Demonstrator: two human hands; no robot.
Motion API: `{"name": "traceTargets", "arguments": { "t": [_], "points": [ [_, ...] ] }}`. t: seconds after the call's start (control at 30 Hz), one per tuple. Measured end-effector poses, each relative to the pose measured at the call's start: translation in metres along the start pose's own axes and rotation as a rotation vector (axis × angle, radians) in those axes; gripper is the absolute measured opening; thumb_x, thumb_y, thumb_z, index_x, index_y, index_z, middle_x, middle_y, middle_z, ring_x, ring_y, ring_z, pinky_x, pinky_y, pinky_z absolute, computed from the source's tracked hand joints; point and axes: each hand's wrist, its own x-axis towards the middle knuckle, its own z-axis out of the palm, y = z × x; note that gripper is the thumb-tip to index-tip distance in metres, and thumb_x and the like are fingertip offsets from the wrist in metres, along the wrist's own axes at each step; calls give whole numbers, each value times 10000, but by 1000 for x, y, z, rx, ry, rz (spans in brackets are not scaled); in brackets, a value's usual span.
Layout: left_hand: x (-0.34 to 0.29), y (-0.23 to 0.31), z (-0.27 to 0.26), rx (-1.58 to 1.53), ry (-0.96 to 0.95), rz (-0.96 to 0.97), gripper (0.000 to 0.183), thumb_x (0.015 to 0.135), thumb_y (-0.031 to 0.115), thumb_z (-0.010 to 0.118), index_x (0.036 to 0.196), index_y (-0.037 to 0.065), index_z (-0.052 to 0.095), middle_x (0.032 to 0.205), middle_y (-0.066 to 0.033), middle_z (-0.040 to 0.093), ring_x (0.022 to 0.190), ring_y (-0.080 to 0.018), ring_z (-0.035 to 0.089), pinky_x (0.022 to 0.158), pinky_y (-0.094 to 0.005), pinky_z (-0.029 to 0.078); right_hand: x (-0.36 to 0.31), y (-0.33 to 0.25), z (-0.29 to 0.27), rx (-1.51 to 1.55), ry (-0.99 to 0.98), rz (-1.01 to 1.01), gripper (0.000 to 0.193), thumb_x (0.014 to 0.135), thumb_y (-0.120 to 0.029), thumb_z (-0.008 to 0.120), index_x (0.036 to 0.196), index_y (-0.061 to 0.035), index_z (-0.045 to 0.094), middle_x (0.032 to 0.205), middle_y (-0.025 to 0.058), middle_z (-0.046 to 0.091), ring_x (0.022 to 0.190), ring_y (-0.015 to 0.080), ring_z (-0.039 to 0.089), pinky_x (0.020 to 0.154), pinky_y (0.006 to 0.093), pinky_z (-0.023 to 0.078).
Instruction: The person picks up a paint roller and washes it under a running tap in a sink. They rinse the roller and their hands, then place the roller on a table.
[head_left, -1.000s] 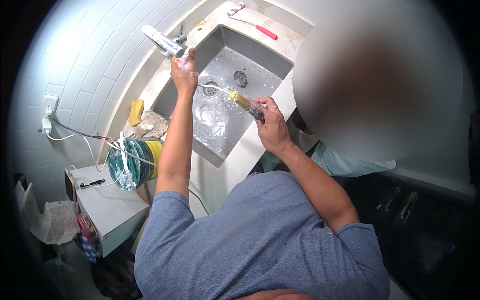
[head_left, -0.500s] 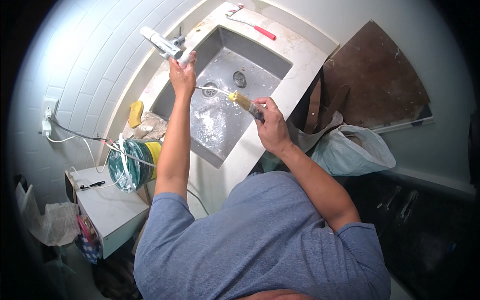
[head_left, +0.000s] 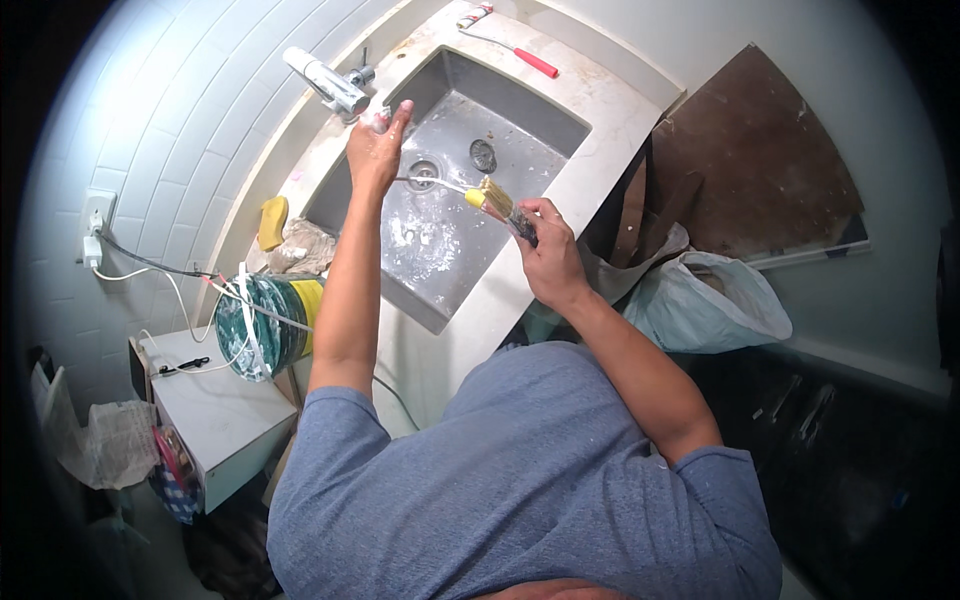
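Below the chrome faucet (head_left: 335, 85), my left hand (head_left: 374, 158) is closed round the wet white sleeve of a small paint roller (head_left: 440, 182), mostly hidden by my fingers. Its thin white wire runs right across the grey sink (head_left: 440, 280) to a yellow piece. My right hand (head_left: 550, 255), over the sink's right edge, grips a dark, paint-marked handle. Tan bristles like a paintbrush's (head_left: 493, 192) show beside the yellow piece; whether brush and roller are separate I cannot tell. White paint residue lies in the sink.
A red-handled mini roller (head_left: 535, 62) lies on the far counter. To the left are a yellow sponge (head_left: 271, 223), a crumpled cloth (head_left: 302, 247) and a green bucket (head_left: 268, 325) with cables across it. A white sack (head_left: 700, 300) and a brown board (head_left: 760, 160) stand right.
My left hand has shifted slightly right and its thumb stands farther out. The piece in my right hand has turned a little, showing more of the bristles.
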Motion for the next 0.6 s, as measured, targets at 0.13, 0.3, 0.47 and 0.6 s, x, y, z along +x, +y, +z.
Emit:
{"name": "traceTargets", "arguments": {
  "t": [0.13,0.3,0.47,0.6],
  "points": [
    [6,-19,-4,48,112,-50,612,923,591,599,842,-10,685,711,-151,666,703,-287,634,706,-405,483,-2,1,5,36,-44,11,441,832,81,588,1254,-38,626,1121,159,566,953,324,631,824,384,516],
    [11,-36,0,-1,98,105,477,965,439,575,850,-10,689,720,-182,657,677,-313,615,671,-430,471,-2,-2,5,30,-24,-9,410,829,79,597,1227,-16,630,1123,152,566,953,324,632,825,381,515],
    [6,-40,-3,-4,86,158,398,942,350,604,794,-17,653,662,-163,623,632,-277,600,629,-413,451,-2,0,4,26,-25,-11,420,828,79,597,1234,-24,631,1127,152,564,955,325,632,826,380,515],
    [11,-47,-4,-68,-9,52,327,912,276,629,809,-34,634,708,-120,653,635,-227,607,620,-382,466,-1,-2,7,30,-22,-23,396,830,77,593,1214,-8,633,1126,160,567,955,331,631,828,383,514]
  ]
}}
